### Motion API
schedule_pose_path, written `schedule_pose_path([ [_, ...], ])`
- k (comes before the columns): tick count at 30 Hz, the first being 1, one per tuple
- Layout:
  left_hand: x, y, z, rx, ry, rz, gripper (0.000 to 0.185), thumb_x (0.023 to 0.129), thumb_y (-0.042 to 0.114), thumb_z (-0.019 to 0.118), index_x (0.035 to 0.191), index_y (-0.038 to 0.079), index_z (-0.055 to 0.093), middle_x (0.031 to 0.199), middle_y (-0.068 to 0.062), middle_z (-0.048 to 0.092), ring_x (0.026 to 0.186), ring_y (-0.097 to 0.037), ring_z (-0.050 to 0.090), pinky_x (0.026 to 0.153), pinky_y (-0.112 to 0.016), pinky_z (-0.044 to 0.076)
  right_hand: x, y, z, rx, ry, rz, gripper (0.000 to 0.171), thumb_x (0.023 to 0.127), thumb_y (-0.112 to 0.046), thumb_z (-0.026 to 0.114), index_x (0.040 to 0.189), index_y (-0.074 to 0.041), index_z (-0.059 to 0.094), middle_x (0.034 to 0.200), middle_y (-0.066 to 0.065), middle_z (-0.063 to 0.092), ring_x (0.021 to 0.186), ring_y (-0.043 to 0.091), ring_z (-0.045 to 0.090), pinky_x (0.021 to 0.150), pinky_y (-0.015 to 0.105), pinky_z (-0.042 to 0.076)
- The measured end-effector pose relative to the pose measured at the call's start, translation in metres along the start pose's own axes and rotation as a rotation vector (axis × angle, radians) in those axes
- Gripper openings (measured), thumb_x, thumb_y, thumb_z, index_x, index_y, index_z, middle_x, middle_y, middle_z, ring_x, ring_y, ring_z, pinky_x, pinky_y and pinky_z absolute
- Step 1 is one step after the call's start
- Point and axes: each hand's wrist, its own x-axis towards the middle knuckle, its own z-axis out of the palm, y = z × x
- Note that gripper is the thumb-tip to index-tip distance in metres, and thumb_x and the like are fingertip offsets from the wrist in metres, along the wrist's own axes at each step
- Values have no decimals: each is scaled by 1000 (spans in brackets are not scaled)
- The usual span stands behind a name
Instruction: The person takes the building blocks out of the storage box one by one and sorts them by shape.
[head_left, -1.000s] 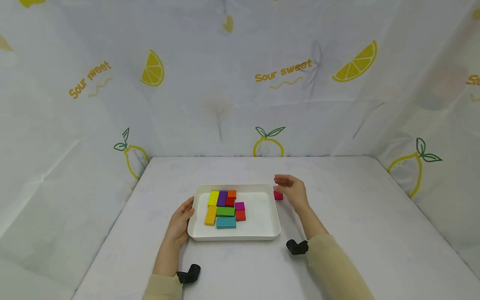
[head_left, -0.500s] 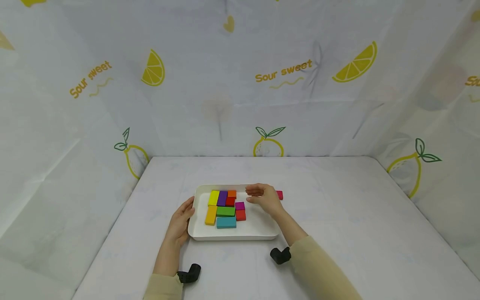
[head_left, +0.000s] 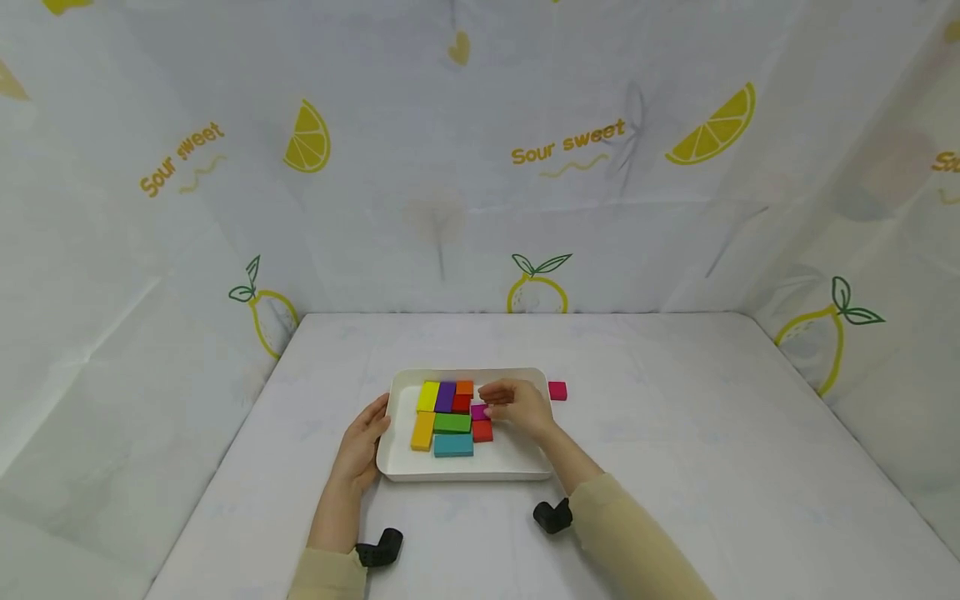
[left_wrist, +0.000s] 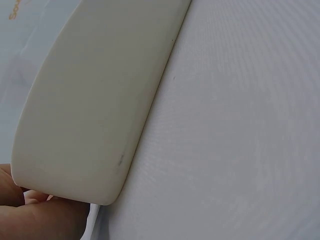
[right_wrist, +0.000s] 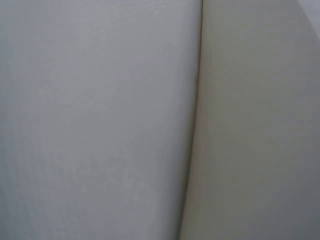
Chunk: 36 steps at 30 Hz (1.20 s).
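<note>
We see the right hand (head_left: 523, 407) nearer, at the small magenta block (head_left: 477, 413), its grip unclear. The left hand (head_left: 358, 448), unclenched, touches the white rectangular tray's (head_left: 521, 461) left side.

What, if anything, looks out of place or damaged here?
One pinkish block lies on the table, right of the tray, while the other blocks sit inside. A small dark mark shows on the tray's wall.

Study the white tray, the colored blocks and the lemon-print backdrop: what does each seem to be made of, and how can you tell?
White tray: probably hard matte plastic; its wall looks smooth, with rounded corners.
Colored blocks: painted wood or plastic; flat, even color leaves it open.
Backdrop: likely thin fabric or plastic sheeting; creases show.
</note>
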Motion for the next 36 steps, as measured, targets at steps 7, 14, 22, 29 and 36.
schedule_pose_path([
  [7,0,-1,-1,5,0,-6,53,105,5,37,156,5,24,165,-15,21,152,-28,24,126,-43,23,0,1,5,-35,-1,8,27,88,-5,70,114,-14,72,116,6,73,109,22,67,96,36,57],
  [14,0,-1,-1,2,0,-8,52,105,5,37,156,5,25,165,-15,23,151,-26,26,97,-8,44,2,6,6,-67,5,-4,27,88,-4,70,113,-13,72,114,5,74,106,21,68,97,36,57],
  [22,-1,0,-1,11,-1,-11,53,105,6,38,156,5,24,165,-14,22,152,-26,24,119,-27,35,3,7,5,-72,58,36,27,88,-5,70,112,-17,73,112,3,74,105,19,68,97,35,57],
  [29,-2,1,-1,12,-11,-4,53,105,6,37,157,5,23,166,-14,20,153,-28,22,126,-43,23,1,7,3,-64,50,30,29,86,-5,74,113,-17,73,115,3,73,108,20,67,98,36,56],
  [36,-1,0,-1,22,-16,-4,53,106,8,37,157,6,23,166,-14,20,152,-28,24,120,-29,34,0,6,3,-74,38,39,31,85,-5,74,114,-17,72,115,3,73,108,21,66,98,36,56],
])
